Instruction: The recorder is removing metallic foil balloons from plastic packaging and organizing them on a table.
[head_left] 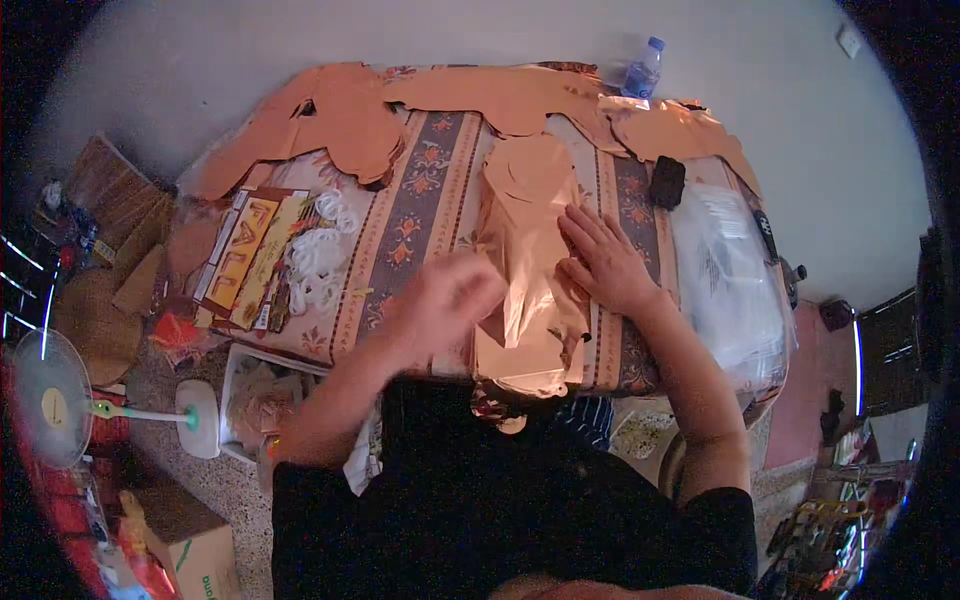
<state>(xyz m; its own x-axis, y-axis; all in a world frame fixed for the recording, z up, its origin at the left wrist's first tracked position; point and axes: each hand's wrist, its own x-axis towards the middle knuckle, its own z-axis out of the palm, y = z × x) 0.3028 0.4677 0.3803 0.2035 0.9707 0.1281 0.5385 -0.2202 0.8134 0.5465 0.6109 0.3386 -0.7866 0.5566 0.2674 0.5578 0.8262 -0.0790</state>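
Note:
A stack of flat copper-coloured foil sheets (528, 205), shaped like uninflated foil balloons, lies lengthwise down the middle of the table, its near end over the edge by my body. My right hand (608, 265) rests on its right side, fingers stretched out and flat. On the left side, my left hand (455, 295) is slightly blurred, its fingers curled in at the edge of the foil. Whatever those fingers pinch is hidden. Between the hands the foil is creased and shiny.
More copper foil pieces (490, 95) line the table's far edge, near a water bottle (644, 70). Printed packets (250, 255) and white ribbon bundles (318, 260) lie left. Clear plastic bags (728, 290) and a black block (668, 182) lie right. A fan (55, 400) stands lower left.

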